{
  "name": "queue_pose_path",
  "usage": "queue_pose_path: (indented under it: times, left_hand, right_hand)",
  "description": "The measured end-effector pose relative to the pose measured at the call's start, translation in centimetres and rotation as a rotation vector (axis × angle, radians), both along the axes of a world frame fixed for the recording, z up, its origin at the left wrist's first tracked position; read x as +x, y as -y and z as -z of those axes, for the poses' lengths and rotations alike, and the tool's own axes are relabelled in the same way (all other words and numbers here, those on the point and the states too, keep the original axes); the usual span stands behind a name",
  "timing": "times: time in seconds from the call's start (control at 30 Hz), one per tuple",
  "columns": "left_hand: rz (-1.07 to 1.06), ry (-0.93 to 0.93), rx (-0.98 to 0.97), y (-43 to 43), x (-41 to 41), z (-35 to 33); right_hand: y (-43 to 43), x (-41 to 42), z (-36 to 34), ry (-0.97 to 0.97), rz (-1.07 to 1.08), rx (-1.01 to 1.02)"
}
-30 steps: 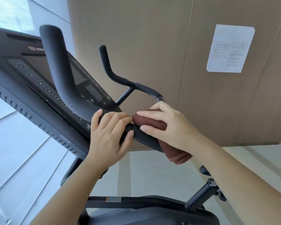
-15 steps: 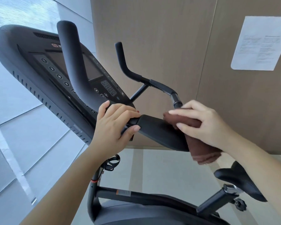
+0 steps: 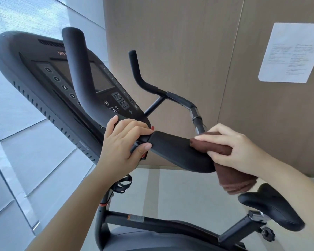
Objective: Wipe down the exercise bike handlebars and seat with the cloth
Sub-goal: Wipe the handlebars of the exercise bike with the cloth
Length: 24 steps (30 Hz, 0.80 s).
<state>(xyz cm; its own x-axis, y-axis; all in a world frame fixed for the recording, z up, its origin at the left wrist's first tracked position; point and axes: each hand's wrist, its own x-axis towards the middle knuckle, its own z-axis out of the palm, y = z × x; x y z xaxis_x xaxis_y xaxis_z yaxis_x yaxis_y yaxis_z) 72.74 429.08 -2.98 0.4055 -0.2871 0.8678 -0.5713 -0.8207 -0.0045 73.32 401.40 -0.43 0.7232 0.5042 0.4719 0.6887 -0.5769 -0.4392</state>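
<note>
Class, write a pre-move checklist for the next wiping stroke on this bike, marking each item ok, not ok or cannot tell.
1. Right hand grips the cloth: ok.
2. Cloth lies against the handlebar: ok.
3. Left hand grips the handlebar: ok.
4. Seat already wiped: cannot tell.
5. Cloth damp enough: cannot tell.

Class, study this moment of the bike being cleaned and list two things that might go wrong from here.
1. The left hand grips the handlebar beside the armrest pad, so that stretch may be missed.
2. The cloth hangs loose under the right hand and might slip off the pad's end.
</note>
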Motion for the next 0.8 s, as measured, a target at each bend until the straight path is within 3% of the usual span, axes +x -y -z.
queue_pose_path:
  times: [0.1, 0.23, 0.37, 0.47, 0.8]
  left_hand:
    - [-0.002, 0.008, -0.005, 0.1, 0.1, 0.0]
    - [0.017, 0.025, -0.004, 0.0, 0.2, 0.0]
    - [0.030, 0.008, -0.017, -0.2, 0.4, 0.0]
    - [0.044, 0.007, -0.023, -0.5, 0.6, 0.1]
    - [0.058, 0.014, -0.057, -0.2, 0.7, 0.0]
  right_hand:
    - [0.7, 0.6, -1.0, -0.042, 0.010, -0.018]
    - [-3.8, 2.0, -3.4, 0.039, -0.101, 0.129]
    - [-7.7, 3.4, -3.5, -0.111, -0.262, -0.043]
    - [-6.1, 4.4, -2.9, -0.167, -0.306, -0.033]
    - [0.4, 5.6, -1.3, -0.150, -0.165, -0.014]
